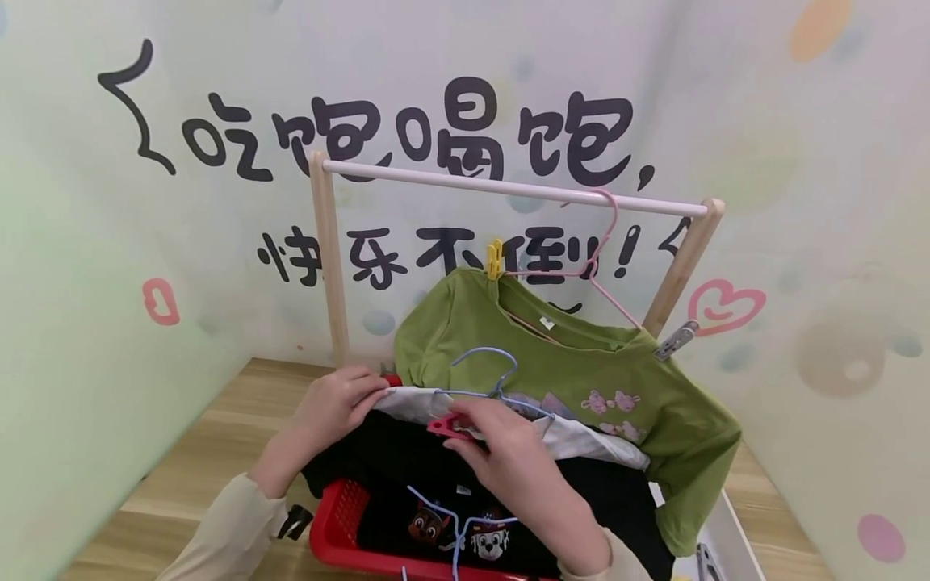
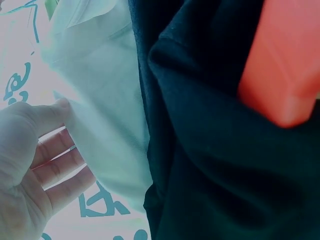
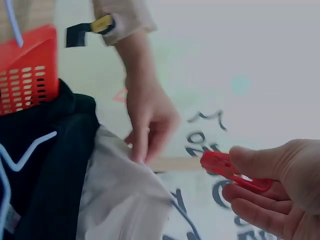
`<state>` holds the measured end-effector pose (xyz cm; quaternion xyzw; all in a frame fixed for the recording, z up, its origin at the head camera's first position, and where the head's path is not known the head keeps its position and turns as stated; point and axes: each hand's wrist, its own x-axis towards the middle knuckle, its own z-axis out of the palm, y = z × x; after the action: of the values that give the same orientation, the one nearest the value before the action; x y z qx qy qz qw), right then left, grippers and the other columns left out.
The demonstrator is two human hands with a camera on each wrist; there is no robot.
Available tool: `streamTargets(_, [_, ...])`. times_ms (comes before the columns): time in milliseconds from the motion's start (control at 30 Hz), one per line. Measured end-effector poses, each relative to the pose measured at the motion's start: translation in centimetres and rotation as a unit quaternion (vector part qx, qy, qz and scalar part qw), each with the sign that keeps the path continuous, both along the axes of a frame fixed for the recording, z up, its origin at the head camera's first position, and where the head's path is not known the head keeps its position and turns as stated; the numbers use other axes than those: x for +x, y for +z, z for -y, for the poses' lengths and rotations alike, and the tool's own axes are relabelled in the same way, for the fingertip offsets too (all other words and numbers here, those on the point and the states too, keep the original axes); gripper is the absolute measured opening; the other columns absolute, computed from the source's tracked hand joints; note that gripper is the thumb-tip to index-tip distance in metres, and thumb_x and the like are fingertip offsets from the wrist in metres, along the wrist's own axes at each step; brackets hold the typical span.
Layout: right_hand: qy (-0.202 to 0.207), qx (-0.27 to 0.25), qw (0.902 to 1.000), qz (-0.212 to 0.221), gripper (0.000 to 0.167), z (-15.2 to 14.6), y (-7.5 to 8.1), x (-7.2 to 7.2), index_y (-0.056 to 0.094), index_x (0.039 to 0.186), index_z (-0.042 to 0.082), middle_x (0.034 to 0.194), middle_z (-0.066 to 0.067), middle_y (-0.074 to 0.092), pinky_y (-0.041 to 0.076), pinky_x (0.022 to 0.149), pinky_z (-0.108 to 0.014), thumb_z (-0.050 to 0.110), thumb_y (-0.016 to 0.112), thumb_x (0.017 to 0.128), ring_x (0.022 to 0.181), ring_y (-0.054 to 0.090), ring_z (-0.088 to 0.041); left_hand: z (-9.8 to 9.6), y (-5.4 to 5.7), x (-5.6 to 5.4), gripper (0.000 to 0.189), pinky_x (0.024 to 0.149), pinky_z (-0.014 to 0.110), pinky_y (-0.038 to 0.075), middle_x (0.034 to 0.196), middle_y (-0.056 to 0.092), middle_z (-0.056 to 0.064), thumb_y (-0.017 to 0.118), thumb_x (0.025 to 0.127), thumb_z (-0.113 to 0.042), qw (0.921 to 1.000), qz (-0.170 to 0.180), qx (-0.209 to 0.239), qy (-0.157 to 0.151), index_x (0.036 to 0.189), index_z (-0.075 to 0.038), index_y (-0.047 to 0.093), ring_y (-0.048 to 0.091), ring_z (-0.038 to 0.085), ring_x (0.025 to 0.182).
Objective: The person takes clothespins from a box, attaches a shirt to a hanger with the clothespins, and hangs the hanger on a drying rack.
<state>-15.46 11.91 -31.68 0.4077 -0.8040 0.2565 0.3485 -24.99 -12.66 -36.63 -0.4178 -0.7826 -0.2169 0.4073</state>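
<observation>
A red clothespin (image 1: 440, 427) is being gripped between the thumb and fingers of the right hand (image 1: 508, 452), just in front of the white garment (image 1: 581, 442) and near the neck of the light blue hanger (image 1: 498, 391). The garment's left end is being pinched by the thumb and forefinger of the left hand (image 1: 341, 407).

The likeliest trouble is being posed by the hanger: no support for its hook is being shown, so it could be twisted or pushed out of the fabric by an uneven tug. If the cloth is being caught beside the wire rather than over it, slipping is probably being invited. The green shirt (image 1: 443, 331) behind or the black shirt (image 1: 596, 492) in front could also be snagged, since all are being crowded together.

The clothespin's long axis is being held roughly crosswise in the head view, its exposed end being pointed leftward, towards the left hand. The hanger's bar is being slanted down to the right, its hook being raised.
</observation>
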Motion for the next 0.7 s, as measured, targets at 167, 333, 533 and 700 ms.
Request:
streamTargets(167, [-0.070,0.081,0.9897,-0.095,0.036,3.2,0.7,-1.0,0.058,0.094,0.003,0.086,-0.004,0.063,0.052,0.068,-0.024,0.006,0.083,0.068,0.079,0.063,-0.017,-0.1,0.1,0.1,0.019,0.052,0.032,0.048,0.073,0.059,0.004,0.079,0.063,0.002,1.0000,-0.003,0.003,-0.002,0.079,-0.004,0.070,0.056,0.016,0.060])
streamTargets(333, [-0.160,0.146,0.9614,-0.169,0.019,6.0,0.9,-1.9,0.057,0.083,0.006,0.075,-0.002,0.059,0.049,0.053,-0.021,0.002,0.073,0.074,0.066,0.059,-0.014,0.1,0.1,0.2,0.020,0.053,0.031,0.049,0.075,0.061,0.005,0.079,0.063,0.003,0.9999,-0.006,0.008,0.001,0.079,-0.004,0.070,0.058,0.017,0.062])
streamTargets(533, [-0.196,0.180,0.9476,-0.177,0.015,7.2,0.6,-3.2,0.053,0.075,0.010,0.071,0.000,0.060,0.045,0.047,-0.023,0.002,0.065,0.078,0.060,0.057,-0.013,0.1,0.1,0.3,0.019,0.056,0.032,0.051,0.078,0.063,0.007,0.080,0.063,0.001,1.0000,-0.008,0.005,0.003,0.080,-0.003,0.071,0.061,0.019,0.067])
streamTargets(700, [-0.195,0.194,0.9478,-0.161,0.020,7.3,0.5,-3.7,0.050,0.072,0.010,0.069,-0.001,0.060,0.046,0.046,-0.025,0.002,0.068,0.076,0.059,0.058,-0.013,0.1,0.2,0.5,0.018,0.055,0.032,0.051,0.077,0.063,0.006,0.079,0.064,0.000,1.0000,-0.008,0.004,0.003,0.079,-0.002,0.071,0.061,0.019,0.067])
